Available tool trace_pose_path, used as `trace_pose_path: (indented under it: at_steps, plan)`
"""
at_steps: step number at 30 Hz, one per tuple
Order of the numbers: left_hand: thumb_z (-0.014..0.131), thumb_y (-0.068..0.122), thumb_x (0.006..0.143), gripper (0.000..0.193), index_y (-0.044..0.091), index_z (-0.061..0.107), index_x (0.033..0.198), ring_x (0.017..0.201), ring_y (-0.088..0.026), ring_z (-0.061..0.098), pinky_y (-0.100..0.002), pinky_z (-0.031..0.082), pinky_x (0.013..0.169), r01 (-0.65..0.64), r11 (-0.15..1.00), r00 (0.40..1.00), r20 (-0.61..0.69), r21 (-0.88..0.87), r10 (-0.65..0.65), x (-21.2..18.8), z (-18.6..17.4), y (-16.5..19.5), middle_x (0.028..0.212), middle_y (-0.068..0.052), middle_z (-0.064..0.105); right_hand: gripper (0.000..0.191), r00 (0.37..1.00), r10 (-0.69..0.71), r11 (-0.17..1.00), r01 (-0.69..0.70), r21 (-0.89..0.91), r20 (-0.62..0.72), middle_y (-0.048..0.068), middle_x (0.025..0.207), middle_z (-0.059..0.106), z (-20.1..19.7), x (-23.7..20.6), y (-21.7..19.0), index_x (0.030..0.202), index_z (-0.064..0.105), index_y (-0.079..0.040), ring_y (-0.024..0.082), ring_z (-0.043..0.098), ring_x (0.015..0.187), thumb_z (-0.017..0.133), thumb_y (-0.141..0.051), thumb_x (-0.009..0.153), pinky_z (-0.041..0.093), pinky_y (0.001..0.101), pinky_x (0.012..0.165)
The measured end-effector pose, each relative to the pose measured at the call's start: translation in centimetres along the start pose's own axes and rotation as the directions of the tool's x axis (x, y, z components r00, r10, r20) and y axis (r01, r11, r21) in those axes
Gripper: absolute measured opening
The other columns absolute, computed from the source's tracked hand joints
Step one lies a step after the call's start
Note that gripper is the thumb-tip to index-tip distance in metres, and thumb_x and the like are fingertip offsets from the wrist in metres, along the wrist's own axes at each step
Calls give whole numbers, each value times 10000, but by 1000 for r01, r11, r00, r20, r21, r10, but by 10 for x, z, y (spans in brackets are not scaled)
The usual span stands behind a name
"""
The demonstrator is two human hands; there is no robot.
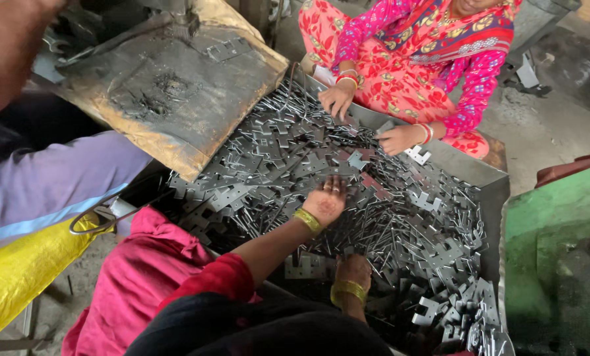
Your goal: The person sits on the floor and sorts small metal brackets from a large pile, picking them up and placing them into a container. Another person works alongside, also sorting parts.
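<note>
A person sat over a large metal bin [493, 181] heaped with flat grey metal brackets [288, 151], small stamped plates with notched edges, lying loose and overlapping in every direction.

The person's left hand [328, 201] lay palm down on the heap near its middle, fingers spread wide and touching the plates, gripping none that could be seen. The right hand [353, 270] sat lower, near the bin's near edge, pressed down among the plates; its fingers were buried, so whether it held anything could not be told. Both wrists wore gold bangles.

Across the bin a second person in bright pink patterned clothing reached in with both hands; one of them [400, 138] was at a single bracket by the far rim.

A worn, dirty wooden board [169, 86] tilted over the bin's left side, and a green machine body [558, 257] stood at the right.

The risk here looked plain: bare fingers pushed into stamped sheet metal could be cut by raw edges or corners, above all the buried right hand. Shifting plates might slide and pinch, and two people's hands working near each other could knock together.
</note>
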State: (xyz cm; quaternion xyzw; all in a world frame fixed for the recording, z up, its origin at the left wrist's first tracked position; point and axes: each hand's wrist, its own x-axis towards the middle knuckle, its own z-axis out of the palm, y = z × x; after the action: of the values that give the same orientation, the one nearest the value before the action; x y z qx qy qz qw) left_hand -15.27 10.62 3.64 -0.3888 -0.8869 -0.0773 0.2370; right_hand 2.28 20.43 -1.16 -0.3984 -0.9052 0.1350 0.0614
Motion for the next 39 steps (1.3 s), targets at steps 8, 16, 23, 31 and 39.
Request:
trace_pose_path:
  at_steps: [8,16,23,31,39]
  plan:
    - [547,135,938,283,16,655,1170,1055,-328,716,-430,591,817,-89,969,990,88,-231,112,-26,-91,-32,1185,-190,708,368,897,425,348,-288,892,124,101,742,582,-20,7,36,1205,667,-98,504,560,720,638,-429,1047,390,449,602]
    - [684,330,855,305,44,733,952,953,-408,703,-502,550,857,535,638,844,338,-553,-416,-87,-64,-39,976,-231,724,354,897,92,-182,-413,892,433,249,1092,686,-8,21,103,1147,503,-89,327,664,745,618,-410,1052,310,373,611]
    - [815,460,715,484,43,731,947,972,-418,691,-482,553,815,739,533,673,417,-413,-610,-141,-24,-46,992,-217,713,221,814,-264,-398,-580,711,517,295,1213,701,8,-12,38,1122,577,15,409,745,1082,600,25,903,598,500,917]
    - [657,197,889,344,191,756,1218,872,-368,713,-493,551,721,658,622,735,186,-423,-652,-139,-112,-34,964,-146,747,230,818,-56,-234,-569,788,573,167,1082,744,-18,-43,10,1150,640,-40,371,725,1000,663,-33,921,615,574,888]
    - [720,245,846,299,147,747,1127,977,-290,769,-377,585,862,651,139,667,476,-746,-573,-122,-142,22,1051,-128,781,449,702,-238,-223,-713,665,672,125,1149,744,-13,-52,-11,1246,670,-83,308,705,1030,577,-415,960,573,475,893]
